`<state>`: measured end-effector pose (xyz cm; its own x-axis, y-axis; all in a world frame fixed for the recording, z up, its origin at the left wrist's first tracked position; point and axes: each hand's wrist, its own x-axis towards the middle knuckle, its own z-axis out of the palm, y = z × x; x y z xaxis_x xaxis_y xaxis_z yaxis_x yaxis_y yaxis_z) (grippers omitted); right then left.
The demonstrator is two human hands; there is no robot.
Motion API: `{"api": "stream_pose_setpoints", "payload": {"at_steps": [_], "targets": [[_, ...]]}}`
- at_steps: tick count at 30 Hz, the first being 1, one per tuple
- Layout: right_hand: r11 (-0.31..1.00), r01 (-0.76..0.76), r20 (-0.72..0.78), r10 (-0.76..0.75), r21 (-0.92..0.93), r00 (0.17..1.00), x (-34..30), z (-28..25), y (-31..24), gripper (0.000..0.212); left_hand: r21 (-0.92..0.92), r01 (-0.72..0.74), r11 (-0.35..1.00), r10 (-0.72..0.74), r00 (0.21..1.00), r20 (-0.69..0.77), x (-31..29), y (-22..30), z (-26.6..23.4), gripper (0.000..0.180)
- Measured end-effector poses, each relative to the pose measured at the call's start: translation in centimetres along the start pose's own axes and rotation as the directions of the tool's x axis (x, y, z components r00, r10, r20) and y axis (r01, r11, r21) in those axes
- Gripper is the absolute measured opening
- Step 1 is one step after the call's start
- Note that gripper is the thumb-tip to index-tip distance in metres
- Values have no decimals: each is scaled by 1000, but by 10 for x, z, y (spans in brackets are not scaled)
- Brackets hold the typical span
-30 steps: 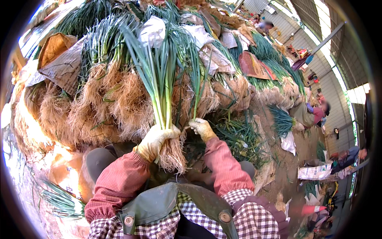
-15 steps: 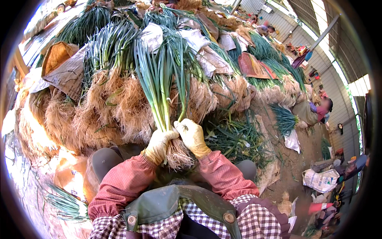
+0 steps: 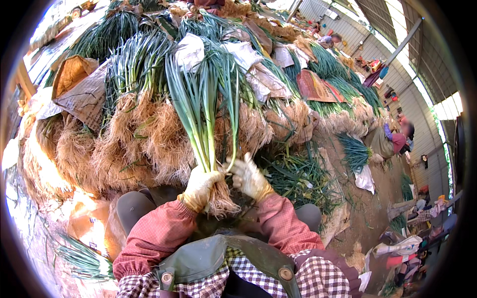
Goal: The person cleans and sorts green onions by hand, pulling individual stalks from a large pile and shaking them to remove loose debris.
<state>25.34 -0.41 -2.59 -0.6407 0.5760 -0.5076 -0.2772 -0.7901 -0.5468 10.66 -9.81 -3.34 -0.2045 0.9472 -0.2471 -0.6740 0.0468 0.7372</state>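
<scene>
My left hand, in a pale yellow work glove, is closed round the lower stems of a bunch of green onions. Their long leaves point away from me, and the tan roots hang out below the fist. My right hand, gloved the same way, is just right of the bunch with its fingers apart. A single stalk curves down past its fingertips, touching or nearly touching them. Slight blur hides the exact contact. Behind the bunch rises a heap of green onions with shaggy roots facing me.
Pale sacking and a reddish sack lie over the heap. Loose green leaves litter the ground at right. A smaller bunch lies at lower left. Another person sits farther right near a separate bunch.
My right hand has loosened from its pinch on the stalk, its fingers spreading as it shifts slightly right and down. My left hand still grips the bunch, barely moved.
</scene>
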Motion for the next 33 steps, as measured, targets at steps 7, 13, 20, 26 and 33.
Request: {"api": "stream_pose_setpoints", "payload": {"at_steps": [7,13,20,26,33], "targets": [[751,655,87,-661,88,746,-8,8,-94,11,162,-187,969,170,979,113,-35,86,9,29],[878,462,-435,-467,-124,770,-17,-121,-123,30,-44,-119,992,122,991,63,-34,100,-1,16],[-189,293,284,-902,-937,325,110,-30,-134,36,-43,88,995,-87,996,9,-20,73,-16,16],[14,-82,-64,-756,-997,652,144,-59,-255,57,-116,117,986,-100,985,137,0,59,11,16],[-110,477,415,-683,-872,601,131,135,-166,69,-181,96,979,-95,995,12,-6,69,-17,18]]}}
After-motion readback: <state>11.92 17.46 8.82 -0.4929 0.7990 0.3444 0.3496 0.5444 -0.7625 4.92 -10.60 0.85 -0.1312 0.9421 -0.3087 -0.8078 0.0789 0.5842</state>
